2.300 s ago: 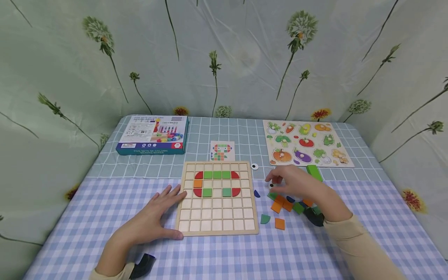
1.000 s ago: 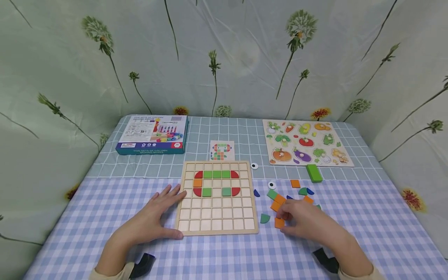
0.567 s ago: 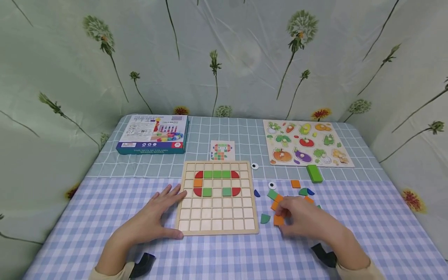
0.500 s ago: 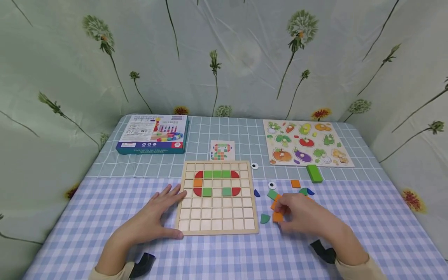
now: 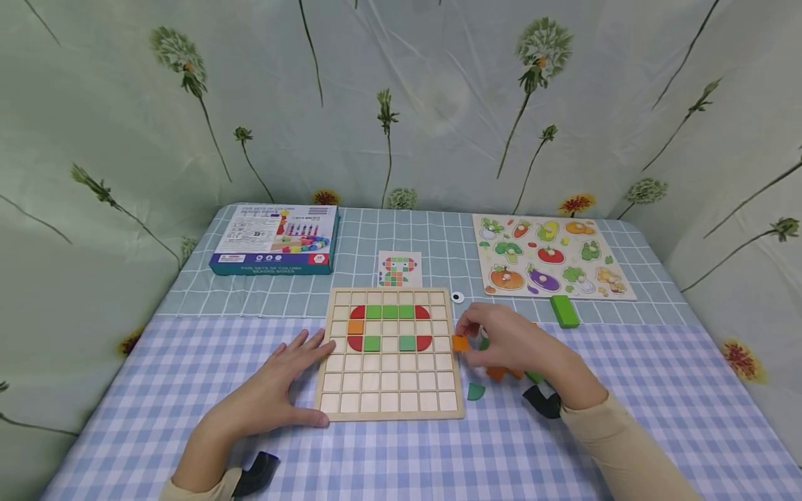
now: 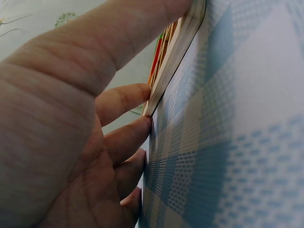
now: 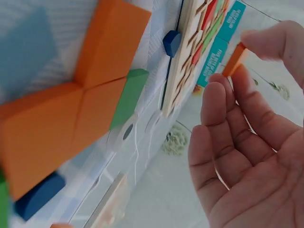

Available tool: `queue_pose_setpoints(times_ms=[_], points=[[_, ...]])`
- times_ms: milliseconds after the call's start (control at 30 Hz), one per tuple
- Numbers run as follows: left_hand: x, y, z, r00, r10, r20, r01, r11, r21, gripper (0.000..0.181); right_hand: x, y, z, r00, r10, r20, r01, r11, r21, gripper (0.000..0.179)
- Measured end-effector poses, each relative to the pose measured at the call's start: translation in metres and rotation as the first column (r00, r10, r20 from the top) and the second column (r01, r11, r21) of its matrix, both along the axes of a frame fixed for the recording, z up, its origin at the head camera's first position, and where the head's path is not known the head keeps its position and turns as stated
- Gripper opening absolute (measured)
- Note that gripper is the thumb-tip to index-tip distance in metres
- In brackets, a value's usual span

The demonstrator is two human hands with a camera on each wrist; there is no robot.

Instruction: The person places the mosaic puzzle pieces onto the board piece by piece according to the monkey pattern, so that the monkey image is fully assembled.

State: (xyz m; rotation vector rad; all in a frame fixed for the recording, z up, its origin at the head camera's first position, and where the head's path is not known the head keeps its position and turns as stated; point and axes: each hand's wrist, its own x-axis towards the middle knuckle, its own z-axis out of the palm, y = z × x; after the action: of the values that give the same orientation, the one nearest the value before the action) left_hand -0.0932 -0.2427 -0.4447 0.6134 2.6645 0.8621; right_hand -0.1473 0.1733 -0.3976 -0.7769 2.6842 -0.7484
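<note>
While the spread left hand (image 5: 276, 393) touches the board (image 5: 390, 401), the right hand (image 5: 510, 339) pinches a tile (image 5: 460, 343), seemingly for placing, which next needs aligning over a cell (image 5: 423, 327).

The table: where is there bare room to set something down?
Bare checked cloth lies in front of the board; another bare patch lies between the card and vegetable puzzle. Crowded: right of the board, where loose pieces lie around the right hand.

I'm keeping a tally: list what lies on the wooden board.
Four red quarter-round pieces, five green squares and one orange square sit on the wooden board; the cell floors under them are covered.
</note>
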Motion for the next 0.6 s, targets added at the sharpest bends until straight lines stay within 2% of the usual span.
queue_pose_setpoints(times_ms=[400, 600], points=[[0.0, 0.0, 0.001, 1.0, 0.007, 0.018, -0.007, 1.0, -0.003, 0.114, -0.032, -0.031, -0.011, 0.993, 0.104, -0.064, -0.106, 0.994, -0.029, 0.024], [0.0, 0.0, 0.001, 1.0, 0.005, 0.019, -0.005, 1.0, 0.002, 0.114, -0.043, -0.037, -0.014, 0.99, 0.123, -0.067, -0.123, 0.992, -0.001, 0.022]])
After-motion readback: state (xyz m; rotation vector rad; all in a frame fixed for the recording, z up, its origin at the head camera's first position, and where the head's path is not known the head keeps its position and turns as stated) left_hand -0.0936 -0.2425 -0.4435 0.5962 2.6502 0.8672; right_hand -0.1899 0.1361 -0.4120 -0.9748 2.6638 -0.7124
